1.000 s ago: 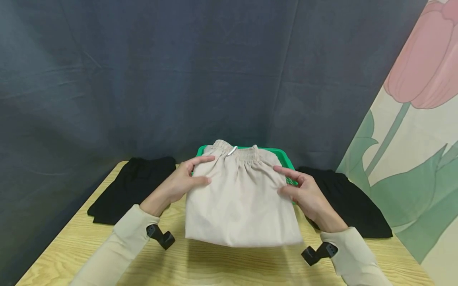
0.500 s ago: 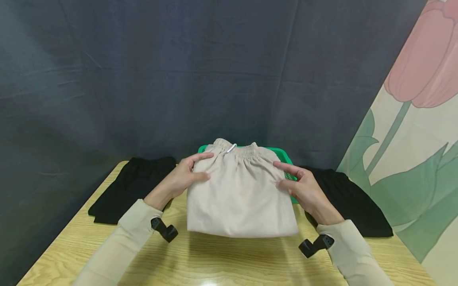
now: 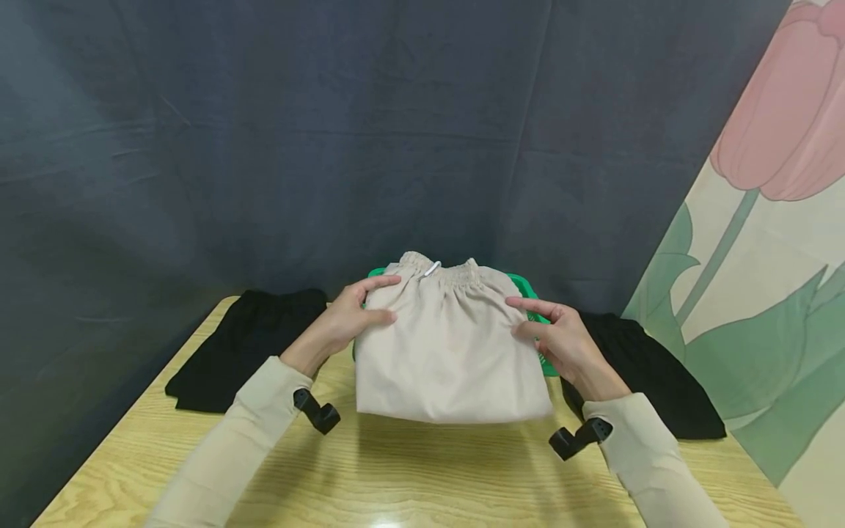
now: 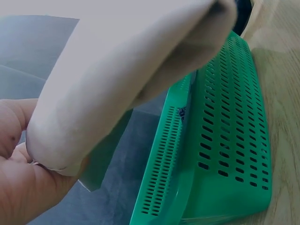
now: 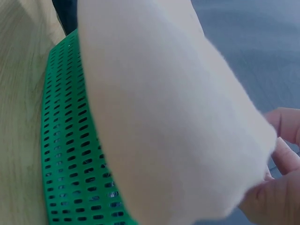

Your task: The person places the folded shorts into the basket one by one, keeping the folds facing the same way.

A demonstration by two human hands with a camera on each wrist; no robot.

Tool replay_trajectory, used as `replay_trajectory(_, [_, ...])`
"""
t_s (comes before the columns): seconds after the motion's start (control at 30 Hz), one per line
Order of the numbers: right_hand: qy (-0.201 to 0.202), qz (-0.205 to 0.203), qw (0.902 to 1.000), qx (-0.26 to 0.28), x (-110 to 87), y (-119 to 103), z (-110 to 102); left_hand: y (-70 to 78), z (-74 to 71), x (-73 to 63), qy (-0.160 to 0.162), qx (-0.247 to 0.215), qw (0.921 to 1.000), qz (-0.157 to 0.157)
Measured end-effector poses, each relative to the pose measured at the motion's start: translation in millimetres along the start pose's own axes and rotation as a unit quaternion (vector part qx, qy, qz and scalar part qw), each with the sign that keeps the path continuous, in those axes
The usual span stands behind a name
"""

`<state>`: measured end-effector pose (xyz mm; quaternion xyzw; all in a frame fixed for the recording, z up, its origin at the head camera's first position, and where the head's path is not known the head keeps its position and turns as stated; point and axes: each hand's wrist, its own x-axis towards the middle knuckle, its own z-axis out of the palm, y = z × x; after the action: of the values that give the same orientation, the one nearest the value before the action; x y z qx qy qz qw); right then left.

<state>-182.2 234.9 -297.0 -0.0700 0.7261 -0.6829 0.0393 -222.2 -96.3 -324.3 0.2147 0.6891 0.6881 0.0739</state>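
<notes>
Folded beige elastic-waist shorts or pants point(image 3: 449, 352) with a white drawstring point(image 3: 432, 269) hang above the table, waistband pointing away. At the left edge my left hand point(image 3: 343, 319) grips the cloth, thumb on top. My right hand point(image 3: 564, 341) holds the opposite edge in the same way. Both wrist views show the folded bundle raised off the table. Behind and below it stands a green perforated basket point(image 4: 229, 122), mostly covered by the cloth in the head view. Some fingers are hidden under the fabric.
Black folded garments lie on the wooden table point(image 3: 422, 484), one garment point(image 3: 247, 348) at left and another garment point(image 3: 647, 378) at right. A dark curtain point(image 3: 330, 132) rises behind the table. A wall with a painted tulip point(image 3: 772, 110) stands at right.
Both hands have carried the beige garment slightly away from me, toward the basket, and the left hand has shifted a little right. Their hold looks the same.
</notes>
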Motion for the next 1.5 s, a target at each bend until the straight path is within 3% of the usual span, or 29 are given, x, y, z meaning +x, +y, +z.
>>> replay_trajectory(0.27, [0.013, 0.001, 0.9999, -0.003, 9.2, -2.4, -1.8, -1.7, -0.9, 11.8, 0.023, 0.011, 0.9997, 0.004])
replay_trajectory(0.57, [0.033, 0.003, 0.9993, -0.019, 21.9, 1.2, -3.1, -5.8, -2.7, 24.9, 0.048, 0.040, 0.9980, -0.012])
replay_trajectory(0.87, [0.052, 0.005, 0.9982, -0.029, 30.3, -3.3, -7.2, 1.0, -3.0, 34.7, 0.050, 0.067, 0.9965, -0.002])
replay_trajectory(1.17, [0.059, 0.010, 0.9972, -0.044, 33.9, -16.1, -14.1, 4.7, -9.9, 44.2, 0.028, 0.004, 0.9992, -0.027])
replay_trajectory(1.5, [0.061, 0.008, 0.9959, -0.067, 43.5, -21.2, -12.5, 10.5, -13.0, 52.0, 0.043, 0.040, 0.9979, -0.027])
